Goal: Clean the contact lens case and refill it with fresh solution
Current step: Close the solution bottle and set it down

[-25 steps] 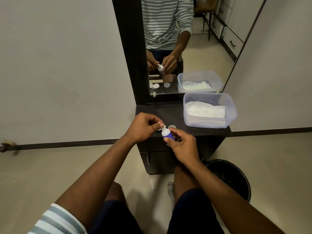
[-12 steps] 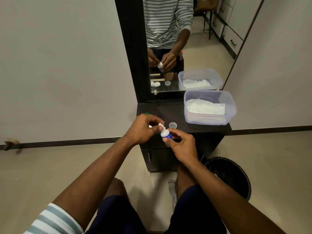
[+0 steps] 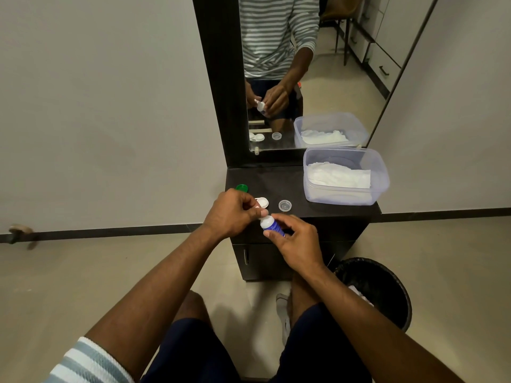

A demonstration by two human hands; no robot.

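Observation:
My right hand grips a small blue solution bottle with a white top, held tilted over the front edge of the dark cabinet top. The fingertips of my left hand pinch the bottle's white cap at its tip. Just behind my left fingers the white contact lens case lies open on the cabinet, partly hidden by them. A green case lid lies to its left, and a small clear cap rests to its right.
A clear plastic tub with white tissues stands at the cabinet's right. A tall mirror rises behind it and reflects my hands. A black waste bin stands on the floor at the lower right.
The view has shifted, so the lens case and green lid now show behind my left hand. Both hands stay on the bottle, my left fingers working at its cap.

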